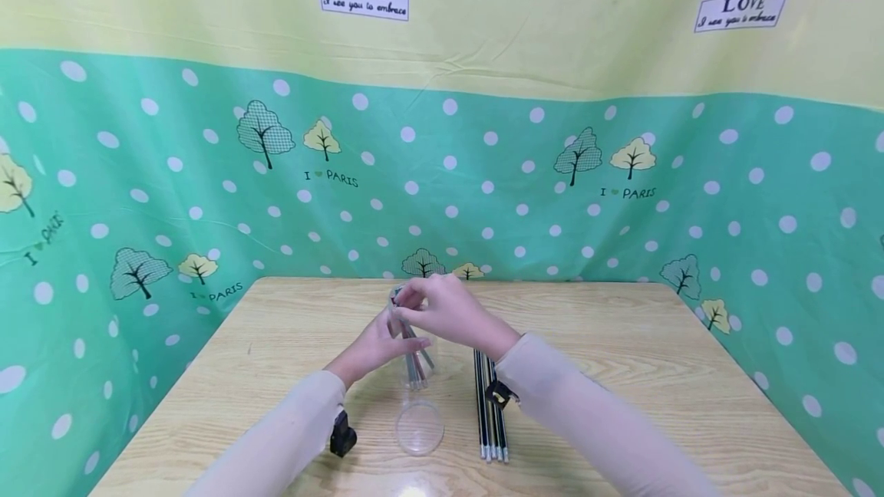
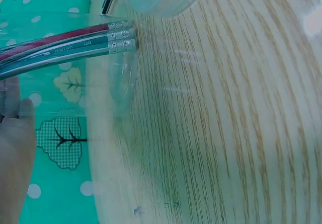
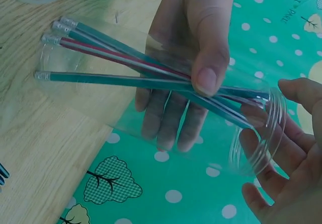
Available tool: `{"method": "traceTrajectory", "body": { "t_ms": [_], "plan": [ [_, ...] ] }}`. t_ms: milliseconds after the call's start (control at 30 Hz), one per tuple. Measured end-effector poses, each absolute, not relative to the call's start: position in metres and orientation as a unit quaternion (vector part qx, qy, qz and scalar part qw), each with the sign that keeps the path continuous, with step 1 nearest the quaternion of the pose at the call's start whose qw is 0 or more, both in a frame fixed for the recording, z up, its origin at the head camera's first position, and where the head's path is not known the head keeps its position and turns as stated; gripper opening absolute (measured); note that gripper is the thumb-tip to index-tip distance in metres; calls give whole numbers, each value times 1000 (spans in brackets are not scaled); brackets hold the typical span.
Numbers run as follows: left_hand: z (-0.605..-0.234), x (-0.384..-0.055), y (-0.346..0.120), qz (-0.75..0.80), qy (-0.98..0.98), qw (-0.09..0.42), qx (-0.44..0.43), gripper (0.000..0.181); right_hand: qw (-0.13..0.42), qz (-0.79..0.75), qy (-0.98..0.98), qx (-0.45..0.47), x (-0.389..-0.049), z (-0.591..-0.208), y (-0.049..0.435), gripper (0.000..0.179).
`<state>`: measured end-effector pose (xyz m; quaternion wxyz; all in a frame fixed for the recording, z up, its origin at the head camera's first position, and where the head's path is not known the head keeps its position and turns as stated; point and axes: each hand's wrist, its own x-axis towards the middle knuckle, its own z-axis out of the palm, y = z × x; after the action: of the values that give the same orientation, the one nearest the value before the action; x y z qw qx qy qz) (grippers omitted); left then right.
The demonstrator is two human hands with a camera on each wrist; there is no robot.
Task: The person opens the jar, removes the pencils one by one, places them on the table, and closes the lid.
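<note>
My left hand [image 1: 376, 347] grips a clear plastic jar [image 3: 126, 108] round its body, thumb on one side and fingers on the other. The jar tilts over the table, its threaded mouth up and away from me. Inside it lie several pencils [image 3: 115, 79], green and dark red, their eraser ends toward the base [image 2: 123, 85]. At the mouth is my right hand [image 3: 297, 168], its fingers loosely bent, with fingertips reaching at the rim near the pencil ends. Its thumb stands apart from those fingertips. I see no pencil pinched in it.
A round clear lid [image 1: 420, 429] lies on the wooden table [image 1: 276, 374] nearer me. To its right several black-striped pencils [image 1: 483, 428] lie side by side, partly under my right forearm. A green and yellow printed curtain [image 1: 483, 152] hangs behind the table.
</note>
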<state>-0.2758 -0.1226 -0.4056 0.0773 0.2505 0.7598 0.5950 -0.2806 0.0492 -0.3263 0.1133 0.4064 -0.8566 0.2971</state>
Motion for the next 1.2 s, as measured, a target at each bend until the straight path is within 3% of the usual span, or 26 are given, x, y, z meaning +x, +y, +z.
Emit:
{"method": "traceTrajectory", "body": {
  "t_ms": [333,1200],
  "plan": [
    [-407,-277,-122,596,757,72,258,73,136,286,-870,379,-276,-328,43,11],
    [-426,-292,-124,594,759,58,261,78,132,359,-837,392,-275,-313,52,5]
  ]
}}
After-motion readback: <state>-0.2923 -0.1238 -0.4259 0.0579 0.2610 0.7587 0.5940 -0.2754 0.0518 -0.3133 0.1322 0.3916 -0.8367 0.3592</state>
